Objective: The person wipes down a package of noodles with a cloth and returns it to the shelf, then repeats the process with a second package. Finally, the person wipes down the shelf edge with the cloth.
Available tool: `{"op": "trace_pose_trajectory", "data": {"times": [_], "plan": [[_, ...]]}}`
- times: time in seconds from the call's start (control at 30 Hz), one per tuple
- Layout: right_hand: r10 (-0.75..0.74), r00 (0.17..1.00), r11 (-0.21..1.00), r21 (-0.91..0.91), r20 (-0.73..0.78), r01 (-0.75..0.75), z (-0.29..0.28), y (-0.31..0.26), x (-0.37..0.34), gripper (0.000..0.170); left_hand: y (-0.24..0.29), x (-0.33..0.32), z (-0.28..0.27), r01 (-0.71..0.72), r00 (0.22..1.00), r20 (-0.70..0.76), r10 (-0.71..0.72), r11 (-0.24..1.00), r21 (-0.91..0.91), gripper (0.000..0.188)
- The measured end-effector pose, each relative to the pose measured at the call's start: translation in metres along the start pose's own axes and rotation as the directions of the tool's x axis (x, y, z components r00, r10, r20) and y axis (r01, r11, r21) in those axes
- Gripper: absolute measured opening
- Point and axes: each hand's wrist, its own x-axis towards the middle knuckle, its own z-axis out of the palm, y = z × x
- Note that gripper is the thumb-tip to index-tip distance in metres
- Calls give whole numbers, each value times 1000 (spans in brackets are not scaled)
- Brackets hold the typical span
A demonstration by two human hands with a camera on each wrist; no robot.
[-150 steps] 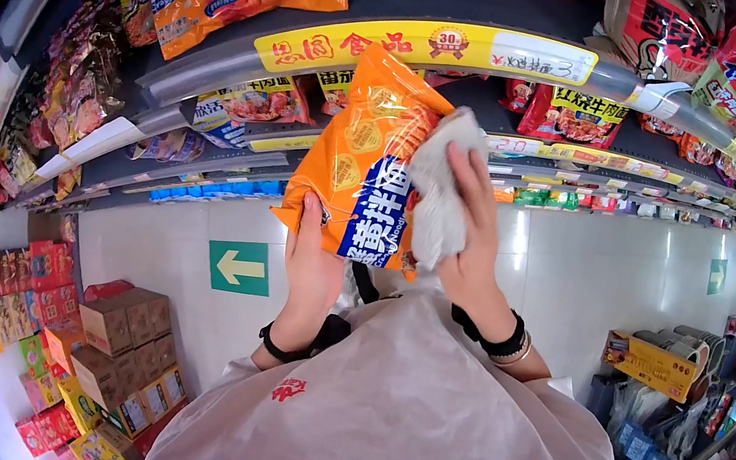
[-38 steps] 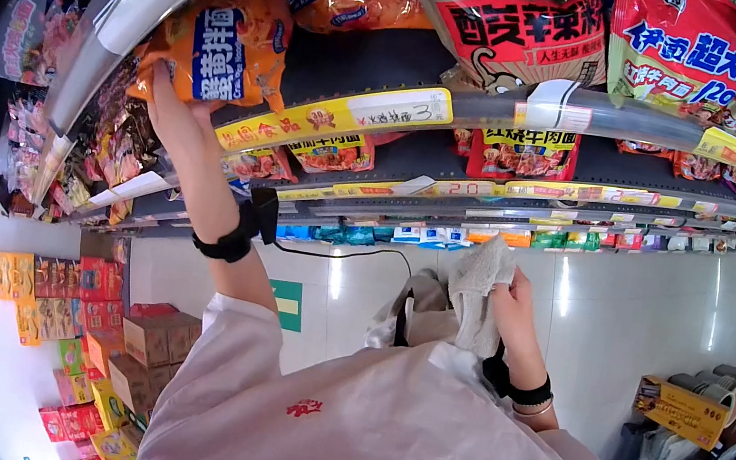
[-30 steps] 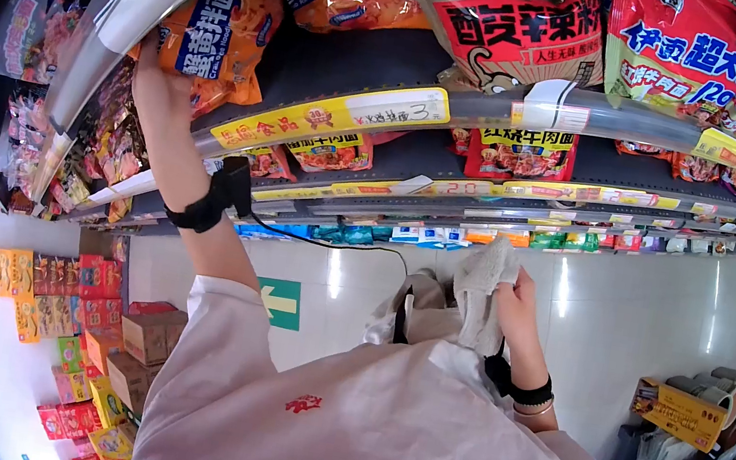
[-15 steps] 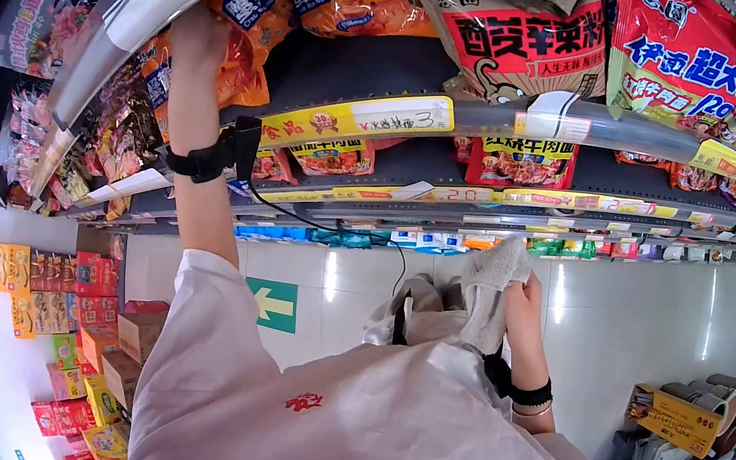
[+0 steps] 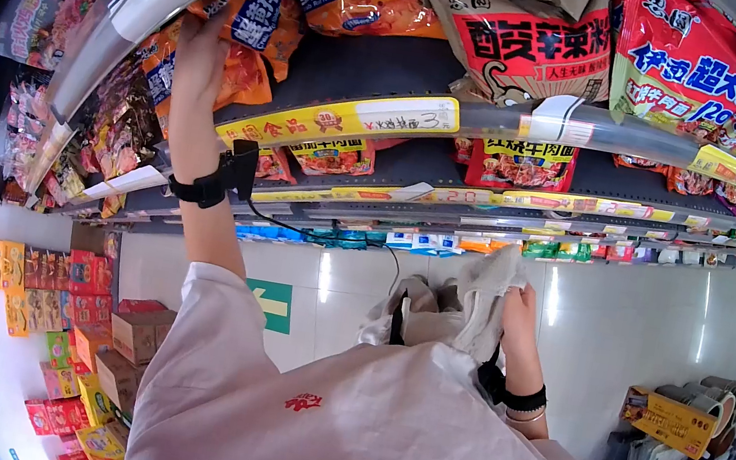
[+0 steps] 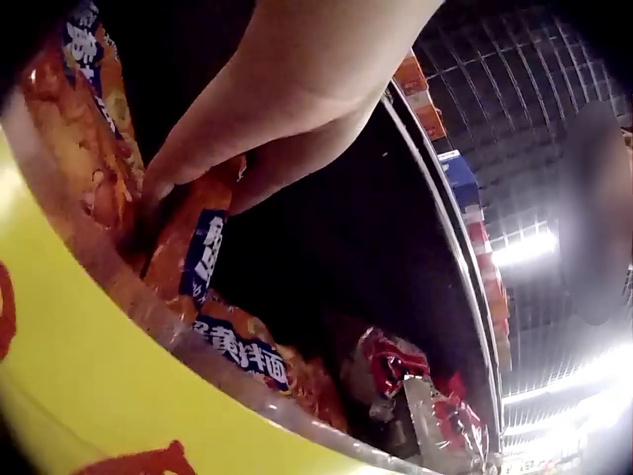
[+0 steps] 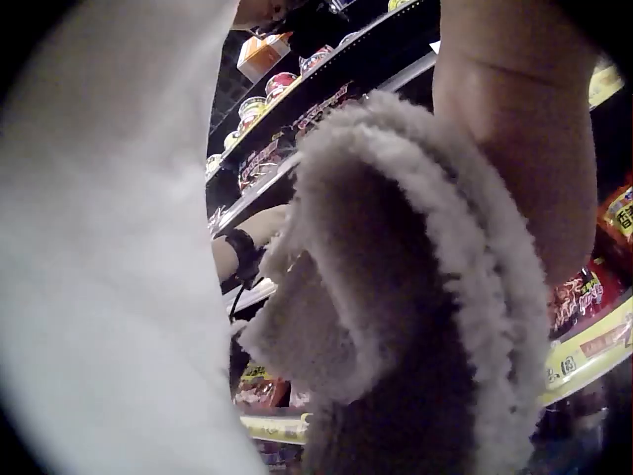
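Observation:
My left hand (image 5: 199,78) reaches onto the upper shelf among orange noodle packets with blue labels. In the left wrist view, the thumb and fingers of this hand (image 6: 267,109) pinch the upper edge of an orange packet (image 6: 183,242); another orange packet (image 6: 262,351) lies beside it, nearer the shelf rim. Low in front of the body, my right hand (image 5: 520,317) grips a crumpled grey cloth (image 5: 486,287). That cloth (image 7: 396,267) fills the middle of the right wrist view, its fluffy edge folded over, and hides the fingertips.
A clear rail with a yellow price strip (image 5: 347,121) edges the shelf. Right of the orange packets stand a brown-and-red bag (image 5: 523,43) and red noodle bags (image 5: 683,63). Lower shelves hold more packets. Cartons (image 5: 140,334) stand at left, a yellow box (image 5: 667,422) at right.
Five seconds ago both hands were at one orange packet, the right with the cloth. The left hand then moved to the shelf and let that packet go; lately it shifted slightly among the packets.

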Motion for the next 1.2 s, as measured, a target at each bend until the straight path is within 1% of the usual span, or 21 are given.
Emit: {"op": "trace_pose_trajectory", "data": {"times": [0.03, 0.1, 0.13, 0.17, 0.2, 0.23, 0.3, 0.37, 0.43, 0.47, 0.5, 0.57, 0.6, 0.67, 0.73, 0.77, 0.83, 0.9, 1.0, 1.1, 1.2], "plan": [[25, 999, 999, 21, -20, -25, 1, 0, 1, 27, 1, -2, -3, -2, 1000, -3, 2, 1000, 2, 47], [47, 998, 998, 39, -48, -45, 6, -4, 1, 27, 0, -7, -6, -263, 960, 142, 240, 949, 174, 51], [68, 994, 996, 57, -80, -63, 8, -6, 1, 28, 2, -13, -2, -263, 961, 138, 241, 949, 175, 51], [68, 995, 997, 51, -76, -65, 9, -6, 1, 28, 4, -22, 7, -399, 916, 105, 386, 854, 335, 50], [61, 994, 996, 69, -93, -54, 9, -6, 2, 28, 6, -30, 13, -499, 845, 96, 525, 714, 491, 49], [53, 993, 995, 87, -106, -43, 11, -6, 4, 28, 6, -35, 15, -497, 844, 86, 529, 712, 496, 49], [63, 994, 996, 68, -90, -57, 11, -5, 6, 29, 7, -42, 17, -533, 712, 121, 692, 420, 735, 65], [74, 995, 996, 46, -69, -71, 14, -6, 7, 31, 4, -50, 18, -509, 711, 79, 699, 433, 744, 67], [138, 985, 990, 23, -106, -137, 16, -10, 6, 32, 4, -57, 19, -494, 612, 199, 765, 174, 852, 70], [138, 986, 990, 14, -94, -137, 16, -9, 7, 32, 7, -62, 25, -515, 544, 210, 812, 127, 848, 62], [131, 988, 991, 9, -82, -130, 15, -5, 9, 32, 7, -65, 27, -504, 545, 202, 814, 125, 855, 62], [124, 990, 992, -3, -63, -125, 16, -1, 12, 32, 6, -69, 28, -485, 589, 430, 684, -126, 865, 58], [106, 993, 994, 2, -59, -106, 17, -1, 13, 31, 4, -71, 31, -476, 594, 422, 685, -124, 871, 58], [86, 995, 996, -2, -49, -86, 16, 4, 15, 30, 1, -74, 33, -411, 672, 417, 612, -161, 897, 55], [43, 996, 997, 68, -84, -37, 15, 9, 19, 28, -6, -66, 26, -386, 677, 386, 626, -144, 911, 57], [36, 996, 997, 67, -79, -30, 15, 10, 20, 28, -9, -62, 24, -374, 682, 366, 633, -128, 919, 59], [30, 998, 995, 98, -53, -24, 13, 10, 20, 27, -12, -58, 23, -356, 692, 348, 632, -120, 927, 63], [36, 997, 994, 103, -65, -29, 12, 11, 20, 28, -18, -55, 25, -337, 720, 310, 620, -78, 938, 64], [56, 994, 993, 106, -96, -46, 11, 10, 19, 30, -22, -45, 22, -324, 743, 294, 601, -62, 944, 63], [71, 988, 993, 105, -136, -57, 7, 10, 15, 30, -22, -40, 19, -287, 761, 288, 582, -96, 953, 61], [77, 983, 992, 107, -166, -60, 3, 8, 15, 30, -23, -35, 14, -325, 760, 285, 584, -38, 945, 61]]}}
